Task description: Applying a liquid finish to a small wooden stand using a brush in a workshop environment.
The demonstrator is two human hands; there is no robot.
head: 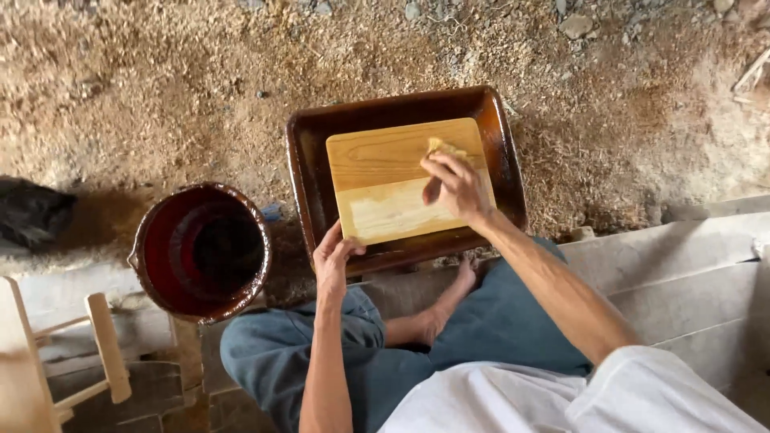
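white sleeve (pixel 642 393) and blue trousers (pixel 481 329) fill the near edge. left hand (pixel 333 256), fingers curled, grips the near corner of a pale wooden board (pixel 385 184) lying in a dark brown tray (pixel 309 160). right hand (pixel 455 186) presses a yellowish pad (pixel 443 147), fingers closed on it, onto the board. a stained bucket (pixel 200 248) sits just left of the tray.

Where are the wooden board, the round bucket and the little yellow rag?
wooden board (pixel 385 156), head view, on its darker wet upper half.
round bucket (pixel 144 240), head view, on its left rim.
yellow rag (pixel 443 147), head view, on the bit showing above the fingers.
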